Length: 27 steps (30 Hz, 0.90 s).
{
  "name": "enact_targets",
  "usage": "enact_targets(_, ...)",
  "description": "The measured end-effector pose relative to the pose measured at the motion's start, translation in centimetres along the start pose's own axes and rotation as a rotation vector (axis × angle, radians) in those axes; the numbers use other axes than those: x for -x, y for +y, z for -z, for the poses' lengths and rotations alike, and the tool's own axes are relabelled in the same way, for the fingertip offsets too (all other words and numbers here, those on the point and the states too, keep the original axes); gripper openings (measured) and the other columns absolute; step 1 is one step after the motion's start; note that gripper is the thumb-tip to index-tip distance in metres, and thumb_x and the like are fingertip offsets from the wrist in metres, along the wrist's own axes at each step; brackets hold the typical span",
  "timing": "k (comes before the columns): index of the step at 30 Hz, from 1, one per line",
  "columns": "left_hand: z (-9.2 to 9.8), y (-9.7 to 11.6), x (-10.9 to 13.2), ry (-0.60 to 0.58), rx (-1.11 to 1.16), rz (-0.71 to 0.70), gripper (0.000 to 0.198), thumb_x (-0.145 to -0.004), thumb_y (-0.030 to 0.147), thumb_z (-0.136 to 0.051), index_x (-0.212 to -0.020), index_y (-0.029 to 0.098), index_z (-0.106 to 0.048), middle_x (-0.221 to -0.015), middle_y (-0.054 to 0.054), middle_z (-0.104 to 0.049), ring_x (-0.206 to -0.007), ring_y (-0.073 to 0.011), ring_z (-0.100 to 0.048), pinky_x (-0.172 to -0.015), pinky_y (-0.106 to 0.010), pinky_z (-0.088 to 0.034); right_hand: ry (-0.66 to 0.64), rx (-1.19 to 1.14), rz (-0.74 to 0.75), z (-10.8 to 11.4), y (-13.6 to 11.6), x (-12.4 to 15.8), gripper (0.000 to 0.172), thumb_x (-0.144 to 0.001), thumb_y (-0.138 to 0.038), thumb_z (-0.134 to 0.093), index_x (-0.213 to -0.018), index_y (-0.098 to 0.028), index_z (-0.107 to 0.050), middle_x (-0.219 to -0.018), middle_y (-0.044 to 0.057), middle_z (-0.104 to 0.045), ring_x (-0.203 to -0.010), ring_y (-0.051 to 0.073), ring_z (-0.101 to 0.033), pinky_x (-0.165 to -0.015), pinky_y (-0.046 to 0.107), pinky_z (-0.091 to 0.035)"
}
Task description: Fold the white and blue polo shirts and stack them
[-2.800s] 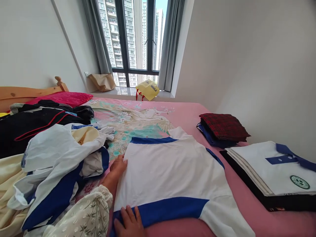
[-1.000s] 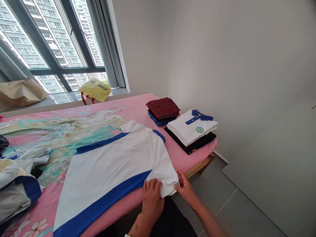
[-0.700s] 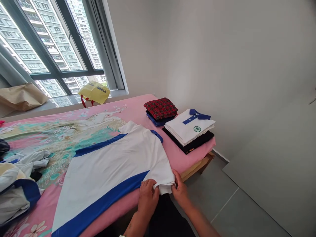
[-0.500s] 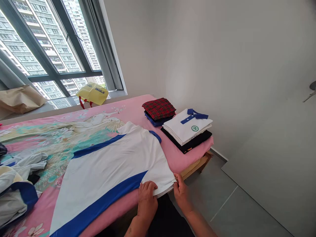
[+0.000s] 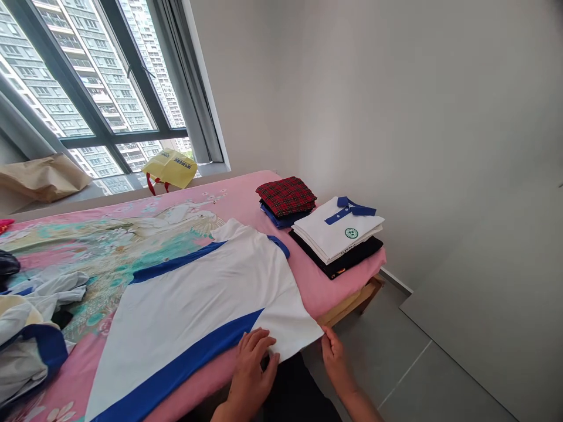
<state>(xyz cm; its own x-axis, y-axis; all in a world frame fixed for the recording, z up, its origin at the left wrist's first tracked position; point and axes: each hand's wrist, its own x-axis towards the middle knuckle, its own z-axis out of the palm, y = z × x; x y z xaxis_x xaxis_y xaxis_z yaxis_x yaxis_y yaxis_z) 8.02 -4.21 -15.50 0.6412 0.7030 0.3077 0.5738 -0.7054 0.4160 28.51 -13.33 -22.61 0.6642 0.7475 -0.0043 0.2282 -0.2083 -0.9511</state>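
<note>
A white polo-style shirt [image 5: 197,293] with blue side panels and a blue collar edge lies spread across the bed, its near sleeve reaching past the bed's edge. My right hand [image 5: 338,357] pinches the outer corner of that sleeve and holds it out taut. At the sleeve's lower edge is my left hand [image 5: 253,369], its fingers bent over the cloth beside the blue panel and its thumb apart from them. Part of the left fingertips' contact with the cloth is hard to make out.
On the bed [image 5: 246,196], folded white shirts [image 5: 329,231] lie on black garments [image 5: 360,257], beside a red plaid garment [image 5: 285,196] stacked on blue ones. Crumpled clothes [image 5: 39,334] lie at left. A yellow bag [image 5: 170,169] and brown paper bag [image 5: 44,176] are by the window.
My right hand has moved right and slightly down, drawing the sleeve corner out flatter. My left hand has shifted slightly left and down, its thumb spreading from the fingers.
</note>
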Motion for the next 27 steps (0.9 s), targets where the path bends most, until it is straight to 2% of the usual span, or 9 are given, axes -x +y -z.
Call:
enact_targets(3,0.8,-3.5,-0.6,0.093,-0.030,0.066,0.023,-0.085,0.036,-0.049,-0.096,0.025,-0.066,-0.111,-0.007,-0.066,-0.111,-0.0253,-0.057,-0.098,-0.049,-0.043,-0.080,-0.030,-0.034,0.8,0.4,-0.1,0.034,-0.083,-0.042,-0.038,-0.082,-0.018,-0.062,-0.068,0.004,-0.062,-0.067,0.020,-0.058,-0.065,0.029,-0.044)
enact_targets(6,1.2,-6.8,-2.0,0.141,-0.077,0.135,0.030,-0.087,0.036,-0.043,-0.100,0.023,-0.067,-0.115,-0.008,-0.065,-0.117,-0.0258,-0.054,-0.098,-0.048,-0.044,-0.068,-0.134,-0.032,0.7,-1.1,-0.8,0.034,-0.082,-0.045,-0.041,-0.087,-0.018,-0.060,-0.079,0.005,-0.063,-0.077,0.020,-0.058,-0.072,0.029,-0.044)
enact_targets(8,1.4,-7.9,-3.2,0.081,-0.129,0.178,0.035,-0.089,0.036,-0.039,-0.109,0.021,-0.064,-0.125,-0.008,-0.060,-0.125,-0.0266,-0.047,-0.102,-0.050,-0.040,-0.077,-0.177,-0.028,0.2,-2.6,-1.6,0.036,-0.080,-0.050,-0.045,-0.088,-0.018,-0.059,-0.080,0.005,-0.062,-0.076,0.019,-0.055,-0.072,0.029,-0.044)
enact_targets(12,1.6,-7.9,-5.8,-0.145,-0.216,0.232,0.045,-0.090,0.037,-0.032,-0.127,0.023,-0.053,-0.145,-0.006,-0.040,-0.138,-0.0255,-0.027,-0.109,-0.053,-0.026,-0.177,-0.185,-0.118,-1.2,-4.1,-2.4,0.039,-0.070,-0.057,-0.056,-0.066,-0.018,-0.052,-0.060,-0.001,-0.051,-0.058,0.014,-0.046,-0.058,0.026,-0.040)
enact_targets(15,1.6,-7.5,-7.4,-0.246,-0.271,0.284,0.049,-0.090,0.039,-0.031,-0.134,0.023,-0.045,-0.151,-0.007,-0.028,-0.141,-0.0257,-0.017,-0.111,-0.054,-0.017,-0.323,-0.314,-0.312,-1.5,-2.6,-2.0,0.040,-0.069,-0.060,-0.052,-0.071,-0.021,-0.049,-0.052,-0.005,-0.047,-0.043,0.010,-0.038,-0.044,0.024,-0.033)
enact_targets(17,1.4,-7.6,-7.9,-0.312,-0.297,0.329,0.053,-0.089,0.042,-0.034,-0.138,0.023,-0.041,-0.152,-0.008,-0.025,-0.141,-0.0272,-0.014,-0.111,-0.055,-0.014,-0.349,-0.256,-0.352,-1.1,-0.8,-2.0,0.035,-0.068,-0.057,-0.053,-0.070,-0.022,-0.049,-0.050,-0.005,-0.047,-0.040,0.010,-0.036,-0.041,0.023,-0.029)
enact_targets(21,1.0,-8.3,-8.2,-0.351,-0.311,0.357,0.056,-0.087,0.045,-0.038,-0.138,0.025,-0.039,-0.152,-0.009,-0.027,-0.141,-0.0274,-0.016,-0.111,-0.054,-0.011,-0.128,0.101,-0.109,0.5,0.5,-4.1,0.030,-0.066,-0.046,-0.055,-0.054,-0.022,-0.043,-0.048,-0.003,-0.046,-0.047,0.012,-0.042,-0.049,0.025,-0.033)
enact_targets(23,1.0,-8.6,-8.3,-0.297,-0.302,0.344,0.051,-0.087,0.043,-0.039,-0.134,0.025,-0.045,-0.149,-0.009,-0.033,-0.140,-0.0255,-0.020,-0.111,-0.052,-0.012,-0.074,0.180,0.008,0.8,-1.1,-6.2,0.030,-0.074,-0.047,-0.048,-0.059,-0.022,-0.047,-0.055,-0.001,-0.052,-0.054,0.014,-0.047,-0.055,0.026,-0.036)
enact_targets(27,1.0,-9.0,-9.2,-0.184,-0.302,0.336,0.050,-0.089,0.042,-0.035,-0.134,0.022,-0.046,-0.150,-0.009,-0.031,-0.140,-0.0251,-0.020,-0.111,-0.055,-0.012,-0.143,0.333,0.108,-1.1,-6.4,-11.0,0.035,-0.086,-0.050,-0.037,-0.074,-0.022,-0.054,-0.072,0.002,-0.063,-0.067,0.016,-0.055,-0.061,0.026,-0.037)
